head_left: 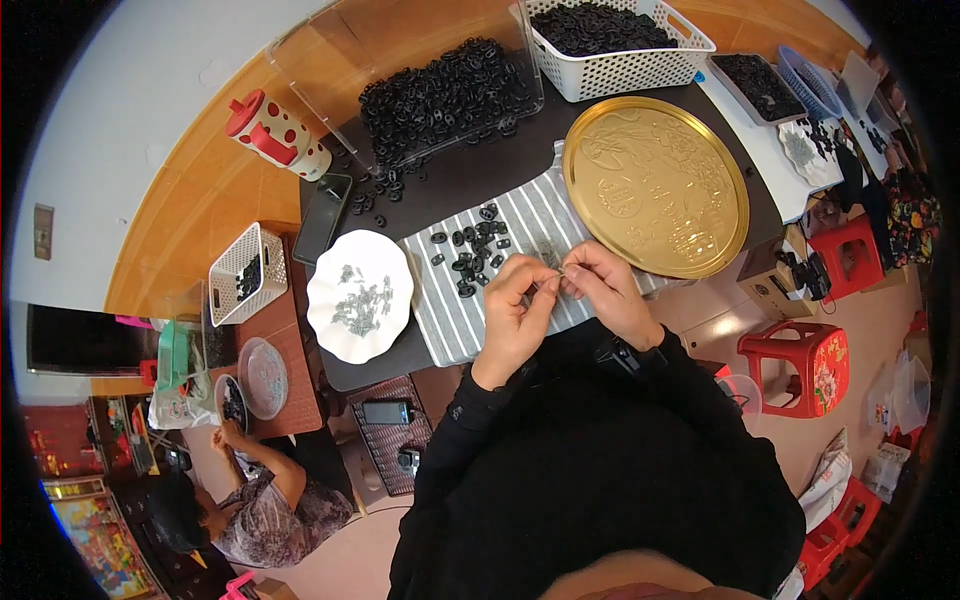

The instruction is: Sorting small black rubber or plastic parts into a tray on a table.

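My left hand (pixel 521 308) and my right hand (pixel 611 290) meet over a grey-and-white striped cloth (pixel 440 325). Fingertips of both are pinched together on a tiny thin piece, too small to name. Just left of my fingers several small black oval parts with holes (pixel 470 262) lie loose on the cloth. Beyond my fingertips is a little heap of fine metallic bits (pixel 546 247). A white scalloped plate (pixel 325 300) on the left holds many small, silvery-grey slim pieces (pixel 364 304).
Beyond the cloth stand a clear bin of black parts (pixel 440 105) and a white basket (pixel 610 72). A gold tray (pixel 655 185) lies at right. A phone (pixel 322 218) and dotted tumbler (pixel 278 135) stand at left. Another person (pixel 270 500) works lower left. A red stool (pixel 800 365) is at right.
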The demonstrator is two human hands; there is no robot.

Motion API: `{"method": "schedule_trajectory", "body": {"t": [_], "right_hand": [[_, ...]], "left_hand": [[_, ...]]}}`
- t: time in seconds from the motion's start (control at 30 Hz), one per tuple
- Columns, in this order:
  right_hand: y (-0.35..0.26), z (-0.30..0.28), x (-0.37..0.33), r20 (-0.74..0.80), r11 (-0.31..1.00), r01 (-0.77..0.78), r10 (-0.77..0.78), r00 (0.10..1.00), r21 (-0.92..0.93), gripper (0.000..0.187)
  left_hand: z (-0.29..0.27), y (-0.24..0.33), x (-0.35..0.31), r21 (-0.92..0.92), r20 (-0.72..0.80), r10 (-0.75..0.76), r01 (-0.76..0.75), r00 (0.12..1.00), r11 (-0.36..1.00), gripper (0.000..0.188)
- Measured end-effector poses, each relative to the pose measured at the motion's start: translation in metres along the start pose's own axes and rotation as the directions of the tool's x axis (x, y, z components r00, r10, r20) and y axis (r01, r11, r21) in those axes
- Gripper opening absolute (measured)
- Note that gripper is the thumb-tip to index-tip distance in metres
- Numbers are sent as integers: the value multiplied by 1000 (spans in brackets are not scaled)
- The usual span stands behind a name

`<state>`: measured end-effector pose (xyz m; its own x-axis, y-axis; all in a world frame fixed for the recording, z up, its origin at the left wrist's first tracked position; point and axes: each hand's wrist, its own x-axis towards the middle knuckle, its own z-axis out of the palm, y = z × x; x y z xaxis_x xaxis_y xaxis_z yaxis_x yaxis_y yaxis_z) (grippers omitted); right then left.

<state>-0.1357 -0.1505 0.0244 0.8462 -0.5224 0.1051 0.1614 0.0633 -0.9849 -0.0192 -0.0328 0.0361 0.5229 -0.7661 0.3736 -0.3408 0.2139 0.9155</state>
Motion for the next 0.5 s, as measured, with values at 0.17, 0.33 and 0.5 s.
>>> {"method": "schedule_trajectory", "body": {"t": [0.17, 0.33, 0.5], "right_hand": [[-6, 3, -6, -98, 887, 78, -137, 986, -456, 1], [-8, 6, -7, 89, 247, 189, -368, 926, -951, 8], [-12, 7, -10, 186, 115, 239, -351, 918, -964, 12]], "left_hand": [[0, 3, -2, 110, -16, 28, -26, 999, 994, 5], [9, 0, 3, 658, 40, 234, -202, 971, 725, 12], [-2, 0, -1, 689, 23, 225, -179, 974, 702, 15]]}}
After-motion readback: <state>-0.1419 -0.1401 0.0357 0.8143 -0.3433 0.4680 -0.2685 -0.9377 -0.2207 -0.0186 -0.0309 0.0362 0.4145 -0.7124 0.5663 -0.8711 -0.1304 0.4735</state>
